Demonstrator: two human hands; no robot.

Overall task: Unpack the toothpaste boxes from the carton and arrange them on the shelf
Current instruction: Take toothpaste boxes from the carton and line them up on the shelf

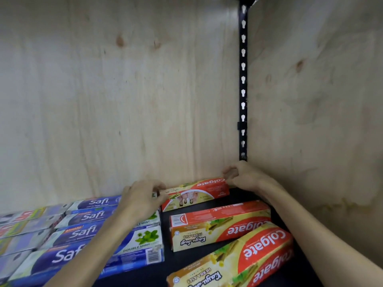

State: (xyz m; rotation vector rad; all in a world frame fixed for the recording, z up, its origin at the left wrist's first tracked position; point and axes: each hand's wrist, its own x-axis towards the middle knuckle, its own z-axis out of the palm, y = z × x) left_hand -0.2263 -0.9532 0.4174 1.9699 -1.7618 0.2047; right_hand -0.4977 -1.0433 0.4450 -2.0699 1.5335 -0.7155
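Nearest, a red and yellow toothpaste box (pixel 232 259) lies slanted on the dark shelf (pixel 165 264); a second box (pixel 219 224) lies just behind it. Beyond that, against the plywood back wall (pixel 124 100), stands the held box (pixel 194 193). The left hand (pixel 143 195) pinches its left end and the right hand (pixel 240 177) its right end, fingers curled round it. Blue boxes (pixel 87 230) fill the shelf left of it.

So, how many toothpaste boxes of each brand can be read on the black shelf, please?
Red and yellow Colgate cardboard boxes: 3, one held at its ends by the left hand and the right hand.
Blue and white Safi cardboard boxes: 4.
Total: 7. The blurred boxes at far left are not counted.
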